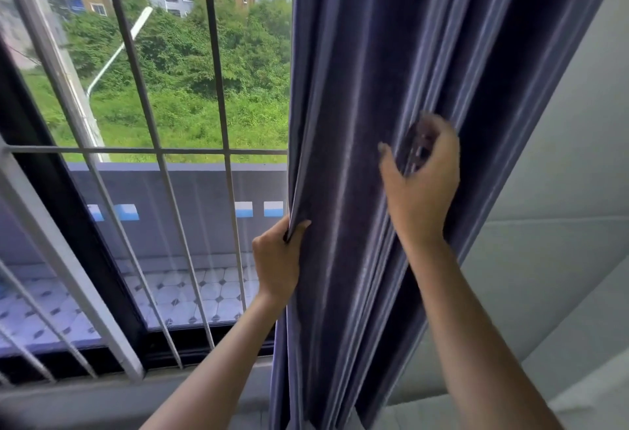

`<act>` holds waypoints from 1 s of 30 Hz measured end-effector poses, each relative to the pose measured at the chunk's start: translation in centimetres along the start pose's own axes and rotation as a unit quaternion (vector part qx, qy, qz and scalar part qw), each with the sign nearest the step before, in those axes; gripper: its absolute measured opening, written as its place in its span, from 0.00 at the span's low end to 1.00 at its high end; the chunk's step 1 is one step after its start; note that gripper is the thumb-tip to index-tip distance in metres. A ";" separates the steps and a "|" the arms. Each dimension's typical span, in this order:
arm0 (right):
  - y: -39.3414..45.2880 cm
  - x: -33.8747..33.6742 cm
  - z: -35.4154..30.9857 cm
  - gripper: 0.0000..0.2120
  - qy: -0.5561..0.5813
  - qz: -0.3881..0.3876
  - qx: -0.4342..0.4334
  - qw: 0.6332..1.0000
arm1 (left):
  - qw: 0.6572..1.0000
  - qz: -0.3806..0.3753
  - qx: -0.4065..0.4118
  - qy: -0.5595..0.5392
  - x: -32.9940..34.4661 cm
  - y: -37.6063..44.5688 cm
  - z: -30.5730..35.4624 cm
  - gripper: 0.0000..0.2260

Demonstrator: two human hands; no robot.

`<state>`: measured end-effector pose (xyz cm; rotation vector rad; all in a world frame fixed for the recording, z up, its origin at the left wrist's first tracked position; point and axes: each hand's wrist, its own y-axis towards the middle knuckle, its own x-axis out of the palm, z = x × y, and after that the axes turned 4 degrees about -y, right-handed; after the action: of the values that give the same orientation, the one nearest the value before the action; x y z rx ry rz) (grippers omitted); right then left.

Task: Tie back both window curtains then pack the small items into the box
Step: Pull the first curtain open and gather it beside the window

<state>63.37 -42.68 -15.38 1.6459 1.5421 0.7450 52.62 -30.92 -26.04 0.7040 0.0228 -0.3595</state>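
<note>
So, early in the task: the curtain point(391, 123) is gathered into folds at the right of the window point(153, 123) but not tied. Left hand point(277, 259) pinches the curtain's left edge, thumb on the near side, fingers curled round behind. Right hand point(420, 179) sits higher up on the folds, fingers curled in around something dark and blurred, maybe a tie-back or clip, can't tell which. Nothing is wrapped around the fabric that I can see. Only this one curtain is in view; the second one, the small items and the box aren't in shot. My read: first tie-back under way, second curtain and all the packing left.
</note>
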 end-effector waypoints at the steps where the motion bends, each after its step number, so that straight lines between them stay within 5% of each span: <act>1: 0.9 0.7 0.1 0.26 0.009 -0.021 0.022 0.999 | 1.000 0.006 -0.007 0.001 0.0 -0.3 0.0 0.15; 4: 0.9 2.9 1.2 0.29 0.006 -0.081 0.070 0.994 | 1.000 0.024 -0.008 -0.003 0.0 -1.1 0.5 0.15; 8: -2.6 5.2 3.8 0.15 -0.038 -0.163 0.131 0.977 | 1.000 0.016 -0.022 -0.012 0.0 -1.5 1.0 0.22; 14: -10.3 4.7 5.0 0.06 -0.043 -0.218 0.171 0.960 | 0.997 -0.008 -0.068 -0.017 -0.3 -0.8 1.0 0.06; 18: -13.5 4.3 4.7 0.07 -0.062 -0.223 0.153 0.961 | 0.998 -0.041 -0.038 -0.001 -0.7 -0.2 1.2 0.04; 21: -16.2 4.7 5.1 0.08 -0.060 -0.262 0.153 0.951 | 0.998 -0.040 -0.042 -0.004 -0.5 -0.1 1.2 0.13; 24: -20.0 5.2 6.2 0.14 -0.076 -0.348 0.154 0.922 | 0.993 -0.059 -0.084 -0.053 -0.2 -0.6 1.5 0.02; 30: -22.3 5.6 6.5 0.10 -0.105 -0.395 0.145 0.901 | 0.982 -0.133 -0.092 -0.100 0.4 -1.7 0.6 0.24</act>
<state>56.90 -38.04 -37.89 1.0674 2.0010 -0.1015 52.42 -32.66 -26.70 0.4793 -0.0406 -0.6754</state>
